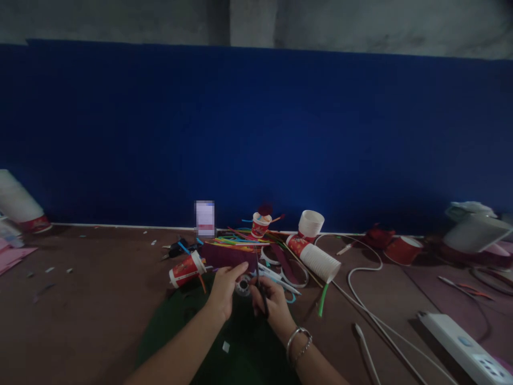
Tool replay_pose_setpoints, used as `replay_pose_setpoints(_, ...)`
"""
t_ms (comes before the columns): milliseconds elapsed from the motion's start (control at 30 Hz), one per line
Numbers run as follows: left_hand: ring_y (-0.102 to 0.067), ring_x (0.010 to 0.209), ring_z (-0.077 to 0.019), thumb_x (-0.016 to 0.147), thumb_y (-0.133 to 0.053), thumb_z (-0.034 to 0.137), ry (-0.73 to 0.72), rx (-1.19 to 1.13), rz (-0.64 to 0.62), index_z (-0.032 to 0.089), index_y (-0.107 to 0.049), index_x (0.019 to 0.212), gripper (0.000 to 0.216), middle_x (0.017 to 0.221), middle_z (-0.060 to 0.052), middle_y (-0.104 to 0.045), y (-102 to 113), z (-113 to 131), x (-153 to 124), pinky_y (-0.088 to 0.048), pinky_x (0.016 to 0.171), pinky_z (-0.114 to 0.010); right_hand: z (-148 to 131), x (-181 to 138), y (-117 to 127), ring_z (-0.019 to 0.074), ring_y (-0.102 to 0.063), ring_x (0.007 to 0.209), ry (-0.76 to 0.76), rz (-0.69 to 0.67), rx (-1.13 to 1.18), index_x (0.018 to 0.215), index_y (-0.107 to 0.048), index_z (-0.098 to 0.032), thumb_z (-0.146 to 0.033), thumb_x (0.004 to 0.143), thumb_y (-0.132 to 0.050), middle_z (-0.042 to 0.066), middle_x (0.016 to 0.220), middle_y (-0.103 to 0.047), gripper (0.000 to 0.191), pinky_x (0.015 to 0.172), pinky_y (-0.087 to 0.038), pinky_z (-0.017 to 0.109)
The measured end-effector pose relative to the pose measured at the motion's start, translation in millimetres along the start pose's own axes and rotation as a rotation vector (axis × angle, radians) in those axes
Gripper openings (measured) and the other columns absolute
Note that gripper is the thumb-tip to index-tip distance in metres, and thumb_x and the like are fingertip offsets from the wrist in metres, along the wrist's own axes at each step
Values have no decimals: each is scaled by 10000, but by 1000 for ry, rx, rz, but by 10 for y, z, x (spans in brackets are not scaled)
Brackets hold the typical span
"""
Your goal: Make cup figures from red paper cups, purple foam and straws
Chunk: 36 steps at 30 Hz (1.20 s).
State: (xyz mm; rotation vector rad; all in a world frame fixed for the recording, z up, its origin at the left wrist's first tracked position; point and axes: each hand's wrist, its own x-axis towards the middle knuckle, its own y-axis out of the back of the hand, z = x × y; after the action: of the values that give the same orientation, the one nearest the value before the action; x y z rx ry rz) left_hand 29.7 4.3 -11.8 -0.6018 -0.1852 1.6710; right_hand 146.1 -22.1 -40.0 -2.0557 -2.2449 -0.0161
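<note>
My left hand (226, 286) is closed on a strip of dark maroon paper (228, 256), pinched near its right end under the thumb. In my right hand (272, 302) is a pair of dark-handled scissors (261, 294), its blades pointing up at the paper's right edge. A roll of clear tape (242, 286) shows between the two hands. Left of my left hand a red and white paper cup (187, 269) lies on its side. Both hands are above a dark green round mat (192, 326).
Behind the hands lie colourful pipe cleaners (240, 239), a small decorated cup (260, 225) and an upright phone (205, 218). Stacked paper cups (318, 259) lie to the right. White cables (372, 315) run towards a power strip (465, 342). Another pair of scissors (465, 289) lies far right.
</note>
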Motion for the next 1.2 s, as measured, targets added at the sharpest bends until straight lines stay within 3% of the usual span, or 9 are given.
replay_pose_setpoints(400, -472, 425, -89, 519, -794, 292, 8, 24, 10, 122, -598, 518, 260, 441, 27, -540, 6, 44, 22, -336, 460, -219, -39, 1, -5, 52, -375, 315, -1, 2, -17, 695, -563, -166, -445, 703, -682, -89, 410, -428, 303, 308, -312, 157)
replay_pose_setpoints(767, -526, 517, -107, 549, -769, 311, -120, 62, 36, 151, -560, 567, 264, 520, 31, -575, 45, 40, 83, -374, 543, -219, -11, 22, -8, 52, -363, 277, -51, 34, 4, 662, -578, -164, -479, 652, -713, -86, 373, -441, 343, 273, -277, 157)
replay_pose_setpoints(867, -525, 541, -108, 578, -745, 283, -208, 134, -35, 159, -562, 583, 221, 540, 41, -572, 50, 67, 95, -377, 555, -211, 8, 32, 34, 65, -424, 309, -23, 98, 34, 748, -598, -157, -483, 692, -685, -72, 417, -482, 343, 283, -288, 152)
replay_pose_setpoints(967, -520, 539, -112, 601, -725, 248, -232, 283, -189, 154, -628, 650, 143, 573, 21, -604, 49, 93, 95, -373, 543, -207, 31, 46, 84, 72, -453, 337, -9, 200, 106, 848, -591, -157, -503, 727, -644, -66, 446, -501, 370, 278, -266, 135)
replay_pose_setpoints(1100, -523, 558, -119, 634, -703, 209, -240, 434, -369, 143, -672, 685, 89, 600, -8, -620, 56, 69, 84, -368, 543, -202, 51, 60, 109, 55, -413, 300, -52, 238, 164, 748, -535, -169, -511, 679, -677, -81, 415, -472, 376, 261, -203, 117)
replay_pose_setpoints(1200, -539, 583, -129, 642, -709, 225, -168, 388, -395, 146, -684, 816, 192, 641, -17, -630, 68, 32, 76, -379, 546, -207, 43, 61, 98, 52, -389, 285, -54, 256, 182, 728, -524, -175, -497, 656, -698, -91, 396, -454, 373, 263, -195, 120)
